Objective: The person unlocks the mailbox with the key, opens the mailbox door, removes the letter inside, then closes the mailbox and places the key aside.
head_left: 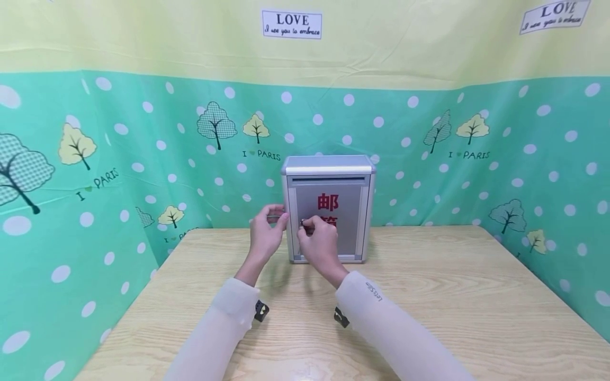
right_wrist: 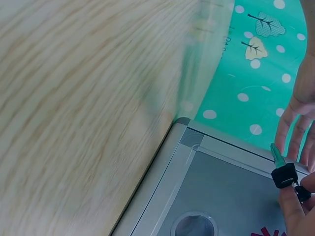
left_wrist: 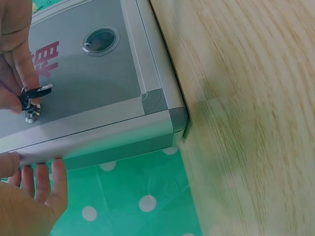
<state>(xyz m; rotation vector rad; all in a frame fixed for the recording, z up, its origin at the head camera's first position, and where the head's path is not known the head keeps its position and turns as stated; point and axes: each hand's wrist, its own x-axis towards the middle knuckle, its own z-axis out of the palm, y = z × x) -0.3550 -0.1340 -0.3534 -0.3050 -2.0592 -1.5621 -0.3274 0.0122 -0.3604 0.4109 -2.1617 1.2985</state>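
Observation:
A silver-grey metal mailbox (head_left: pixel 350 233) with red Chinese characters and a slot near its top stands upright on the table. My right hand (head_left: pixel 320 241) pinches a black-headed key (right_wrist: pixel 302 193) at the lock (left_wrist: pixel 33 114) by the left edge of its door. A second key (right_wrist: pixel 284 175) with a black head hangs on the same ring, its blade sticking out. Along the mailbox's left side, my left hand (head_left: pixel 267 233) rests with its fingers extended, fingertips right at the side edge in the left wrist view. The pinched key's blade is hidden.
The light wood-grain table (head_left: pixel 429 296) carries the mailbox near its back edge. Behind and beside it hangs a green and yellow curtain (head_left: pixel 157 121) with dots and trees. A round window (left_wrist: pixel 101 41) sits low on the mailbox door.

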